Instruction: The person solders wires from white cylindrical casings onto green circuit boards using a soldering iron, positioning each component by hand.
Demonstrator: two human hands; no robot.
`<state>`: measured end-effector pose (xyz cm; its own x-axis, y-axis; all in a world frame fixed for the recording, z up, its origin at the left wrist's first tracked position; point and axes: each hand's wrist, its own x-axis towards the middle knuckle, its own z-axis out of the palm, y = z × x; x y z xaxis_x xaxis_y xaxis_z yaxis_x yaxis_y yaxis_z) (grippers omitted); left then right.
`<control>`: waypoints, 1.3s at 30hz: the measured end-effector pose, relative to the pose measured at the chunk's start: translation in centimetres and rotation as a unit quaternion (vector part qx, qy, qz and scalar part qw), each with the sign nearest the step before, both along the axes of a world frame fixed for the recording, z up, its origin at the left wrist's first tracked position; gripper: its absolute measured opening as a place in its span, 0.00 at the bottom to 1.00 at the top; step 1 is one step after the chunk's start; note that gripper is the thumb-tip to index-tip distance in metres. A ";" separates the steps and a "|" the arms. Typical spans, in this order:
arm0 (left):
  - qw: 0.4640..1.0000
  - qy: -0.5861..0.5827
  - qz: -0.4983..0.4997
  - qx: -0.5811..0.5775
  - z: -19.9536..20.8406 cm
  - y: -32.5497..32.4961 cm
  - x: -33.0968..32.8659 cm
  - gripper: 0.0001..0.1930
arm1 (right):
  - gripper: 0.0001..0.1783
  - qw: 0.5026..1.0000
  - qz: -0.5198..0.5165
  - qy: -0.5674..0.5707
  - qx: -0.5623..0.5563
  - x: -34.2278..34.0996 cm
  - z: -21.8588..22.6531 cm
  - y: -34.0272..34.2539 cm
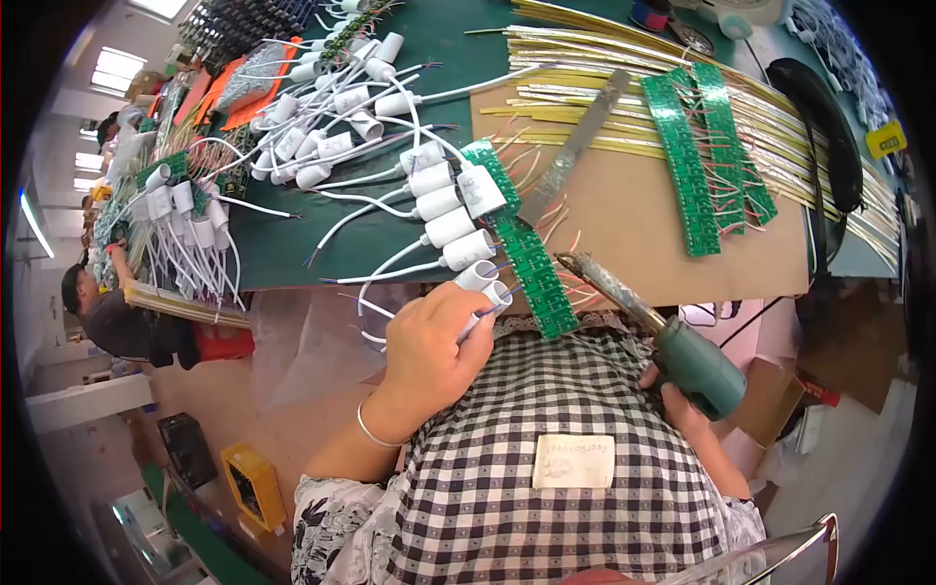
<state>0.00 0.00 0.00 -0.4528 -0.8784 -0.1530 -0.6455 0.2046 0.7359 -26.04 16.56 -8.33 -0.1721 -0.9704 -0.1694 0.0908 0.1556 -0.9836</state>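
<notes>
My left hand [437, 339] is closed on a white cylindrical cap [499, 295], held at the near end of a green circuit board strip [531, 265]. Several more white caps with white cables [450, 228] line the strip's left side, some joined to it by thin wires. In my right hand [680, 402] is a soldering iron with a green handle [704, 369]. Its dark tip is just right of the strip; whether it touches a wire cannot be made out. Across the strip's right edge lies a flat metal bar [575, 146]. Red and white wires stick out there.
Brown cardboard [624, 210] covers part of the green table [453, 49]. More green circuit boards [682, 161] lie at right on yellow strips [585, 58]. A black pouch [819, 132] is beyond them. White caps [331, 122] are heaped far left. Another person [127, 317] works at left.
</notes>
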 end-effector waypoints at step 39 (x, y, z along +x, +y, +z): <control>0.905 0.031 -0.091 -0.413 -1.4 -3.9 -2.0 0.05 | 0.28 0.984 -0.144 -0.074 -0.077 1.7 1.0 -0.4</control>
<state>-1.98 -3.95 -1.36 -0.5873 -0.5905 0.5535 -0.5074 0.8014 0.3166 -24.38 16.18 -7.34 -0.4283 -0.9011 -0.0680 0.2538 -0.0477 -0.9661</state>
